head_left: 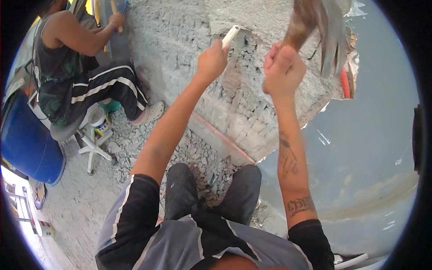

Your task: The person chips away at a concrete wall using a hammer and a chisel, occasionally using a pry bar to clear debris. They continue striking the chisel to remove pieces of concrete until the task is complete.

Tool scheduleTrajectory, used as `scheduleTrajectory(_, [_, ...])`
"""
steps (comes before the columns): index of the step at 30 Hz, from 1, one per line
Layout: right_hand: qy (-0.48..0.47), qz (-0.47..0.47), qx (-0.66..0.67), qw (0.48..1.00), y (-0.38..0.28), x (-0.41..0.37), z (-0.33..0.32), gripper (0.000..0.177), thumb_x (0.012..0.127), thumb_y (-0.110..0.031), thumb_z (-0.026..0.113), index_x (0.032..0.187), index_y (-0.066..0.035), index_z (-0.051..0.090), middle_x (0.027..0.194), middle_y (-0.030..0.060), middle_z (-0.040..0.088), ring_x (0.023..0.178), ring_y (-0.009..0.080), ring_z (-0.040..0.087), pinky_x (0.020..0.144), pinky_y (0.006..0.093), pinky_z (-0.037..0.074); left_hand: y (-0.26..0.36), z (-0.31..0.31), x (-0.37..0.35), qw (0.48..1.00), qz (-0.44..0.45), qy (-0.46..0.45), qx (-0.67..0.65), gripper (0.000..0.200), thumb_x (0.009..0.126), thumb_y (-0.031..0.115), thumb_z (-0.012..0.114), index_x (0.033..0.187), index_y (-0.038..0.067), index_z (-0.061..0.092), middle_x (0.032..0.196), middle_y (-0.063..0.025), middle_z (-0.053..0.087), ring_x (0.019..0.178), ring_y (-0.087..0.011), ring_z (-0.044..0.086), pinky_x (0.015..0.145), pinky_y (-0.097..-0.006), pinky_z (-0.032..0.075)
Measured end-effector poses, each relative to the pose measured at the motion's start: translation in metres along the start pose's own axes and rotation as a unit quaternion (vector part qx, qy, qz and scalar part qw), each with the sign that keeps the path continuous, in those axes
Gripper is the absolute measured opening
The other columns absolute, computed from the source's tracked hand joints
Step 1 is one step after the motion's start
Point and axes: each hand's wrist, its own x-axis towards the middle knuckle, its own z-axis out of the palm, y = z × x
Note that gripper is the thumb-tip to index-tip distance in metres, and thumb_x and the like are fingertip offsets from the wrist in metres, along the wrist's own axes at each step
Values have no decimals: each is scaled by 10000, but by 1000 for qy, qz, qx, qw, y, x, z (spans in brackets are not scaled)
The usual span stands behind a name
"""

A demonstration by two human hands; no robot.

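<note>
My left hand [212,63] is closed around a chisel [231,36] with a pale, round shaft, its butt end pointing up and toward me. The chisel's lower part is hidden by the hand, against the rough wall [175,58]. To the right, my right hand [284,67] is wrapped round the brown handle of a hammer [330,40]. Motion smears its grey head, which hangs beside the wall's right part. The wall's surface is broken away in places, with bare grey and brownish patches.
Rubble [198,153] covers the floor around my knees. A co-worker [76,67] sits at the left on a wheeled stool [94,146], near a white bucket [99,120] and a blue barrel [33,139]. A smooth grey wall [360,148] with an orange conduit [345,83] is at the right.
</note>
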Motion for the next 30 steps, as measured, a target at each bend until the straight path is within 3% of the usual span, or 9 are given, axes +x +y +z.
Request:
scheduleTrajectory(1, [46,-36,131,990,26,-6,8,510,953,-470,520,767,-3,606,613,-2,531,627,95,525,556,295,443,0,-2,-2,1000,-3,-2,-7,321,957,350,504,936,30,484,690,-231,637,663,-440,635,592,-532,492])
scheduleTrajectory(2, [22,-36,-117,992,55,-11,4,602,931,-547,517,753,20,612,602,63,550,611,156,552,581,333,461,-1,-2,-3,1000,-6,-3,-7,321,957,350,504,936,30,484,690,-231,637,663,-440,635,592,-532,492])
scheduleTrajectory(7, [-182,192,-332,905,28,3,-5,761,878,-665,492,681,64,587,587,170,535,629,288,594,634,400,474,-3,1,-1,1000,-17,-12,17,332,962,369,485,952,38,484,704,-221,647,673,-424,643,604,-536,492])
scheduleTrajectory(15, [96,-70,70,990,-32,19,-1,637,921,-550,522,663,32,527,539,90,477,556,142,546,567,272,440,1,-3,0,999,-27,-25,27,333,960,379,487,960,46,485,718,-224,652,657,-418,645,590,-534,491])
scheduleTrajectory(16, [84,-151,-89,981,9,12,3,663,918,-574,490,720,47,610,597,164,579,636,258,629,638,343,489,2,-4,-2,999,-22,-29,27,329,961,377,486,964,49,478,722,-225,652,656,-415,646,588,-534,489])
scheduleTrajectory(20, [-134,169,-340,915,75,-3,1,784,887,-655,434,883,91,673,788,297,647,882,457,626,791,482,474,-1,-6,0,998,-38,-35,35,378,948,395,492,1060,39,549,813,-230,672,755,-428,656,675,-523,509])
scheduleTrajectory(22, [-198,239,-348,885,76,-5,-8,839,876,-681,414,938,116,668,854,343,637,973,506,591,850,516,451,-19,-15,1,968,-51,-227,98,403,925,375,502,1036,16,644,891,-220,685,843,-408,659,742,-500,509])
scheduleTrajectory(24, [-133,235,-239,933,83,-23,-16,708,862,-697,481,615,-38,552,510,54,505,421,139,492,401,298,396,-23,-27,-24,966,-81,-224,98,373,893,358,535,1013,34,672,912,-200,692,868,-393,661,744,-485,514])
scheduleTrajectory(30, [-41,354,-22,934,36,-64,-34,630,913,-657,430,694,-70,502,497,-2,418,375,109,384,360,271,321,-27,-33,-55,973,-76,-183,115,342,878,347,563,925,26,668,868,-193,691,789,-374,673,675,-479,519])
